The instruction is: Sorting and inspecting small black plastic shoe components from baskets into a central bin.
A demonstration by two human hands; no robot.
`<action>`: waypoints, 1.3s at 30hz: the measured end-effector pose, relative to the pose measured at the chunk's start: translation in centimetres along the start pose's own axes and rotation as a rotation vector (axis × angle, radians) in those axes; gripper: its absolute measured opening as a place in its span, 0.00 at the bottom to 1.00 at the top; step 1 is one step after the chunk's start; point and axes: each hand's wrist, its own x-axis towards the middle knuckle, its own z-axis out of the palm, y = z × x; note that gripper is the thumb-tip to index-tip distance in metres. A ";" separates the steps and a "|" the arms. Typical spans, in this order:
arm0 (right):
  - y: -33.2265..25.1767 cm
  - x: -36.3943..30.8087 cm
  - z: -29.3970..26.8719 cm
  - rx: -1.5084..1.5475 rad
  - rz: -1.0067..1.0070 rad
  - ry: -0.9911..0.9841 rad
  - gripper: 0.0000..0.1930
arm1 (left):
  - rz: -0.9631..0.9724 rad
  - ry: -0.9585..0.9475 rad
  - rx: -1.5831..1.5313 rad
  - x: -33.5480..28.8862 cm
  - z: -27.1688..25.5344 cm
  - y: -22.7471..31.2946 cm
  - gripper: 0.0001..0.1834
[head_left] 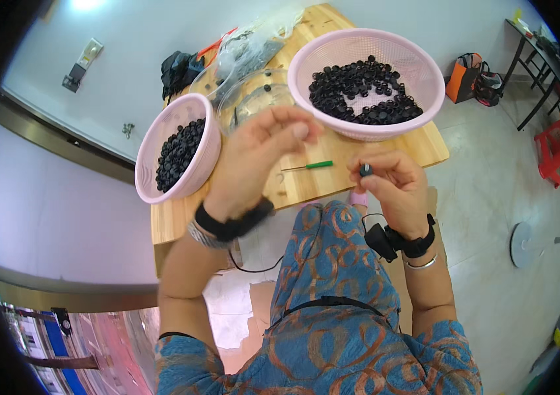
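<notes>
A small dark knob-like piece (366, 170) with a pale mark on it is pinched between the thumb and fingers of my right hand (395, 187), just past the table's near edge. My left hand (270, 145) is raised over the table, left of the right hand. Its fingers are bent toward the thumb and smeared by motion, so whether anything is between them does not show. On the wooden table (428, 146), a green-handled screwdriver (319, 164) lies between and beyond my hands. Behind my right hand, a large pink basket (435, 82) holds many small black round pieces (385, 115).
A smaller pink basket (211, 148) of black pieces (181, 151) stands at the table's left edge. Beyond it are a clear plastic tub (253, 102), plastic bags (250, 49) and a black bag (180, 71). A red stool (559, 153) stands on the floor at right.
</notes>
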 end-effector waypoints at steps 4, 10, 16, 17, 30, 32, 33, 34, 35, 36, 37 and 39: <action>-0.3 -0.8 -1.3 0.077 -0.032 -0.075 0.13 | 0.219 -0.203 0.755 7.5 -0.5 2.4 0.11; 0.0 -1.9 -2.3 0.188 -0.042 0.008 0.15 | 0.257 -0.467 1.338 17.4 2.1 -0.5 0.12; 0.0 -3.1 -4.2 0.277 0.013 0.160 0.11 | 0.236 -0.615 1.490 21.4 4.6 -4.4 0.17; 0.0 -3.2 -4.4 0.279 0.013 0.170 0.11 | 0.235 -0.626 1.488 21.7 4.6 -5.1 0.17; -0.1 -2.9 -5.8 0.450 0.001 0.240 0.12 | 0.225 -0.553 1.510 21.6 3.9 -6.9 0.12; -0.3 -3.1 -5.7 0.463 0.014 0.253 0.12 | 0.235 -0.480 1.387 21.2 4.1 -6.0 0.12; -0.4 -3.2 -5.6 0.468 -0.003 0.247 0.12 | 0.240 -0.481 1.383 20.8 4.1 -5.5 0.12; -0.4 -3.3 -5.5 0.474 -0.020 0.240 0.12 | 0.252 -0.443 1.305 19.9 4.2 -4.5 0.11; -0.4 -3.3 -5.4 0.470 -0.023 0.239 0.12 | 0.263 -0.404 1.226 19.1 4.2 -3.8 0.11; -0.4 -3.3 -5.4 0.479 -0.048 0.219 0.12 | 0.279 -0.401 1.130 18.7 3.7 -3.5 0.12; -0.4 -3.3 -5.1 0.489 -0.072 0.192 0.12 | 0.283 -0.394 1.132 17.8 3.3 -2.8 0.12; -0.4 -3.4 -4.9 0.473 -0.071 0.203 0.12 | 0.278 -0.301 0.940 15.5 3.5 -1.6 0.13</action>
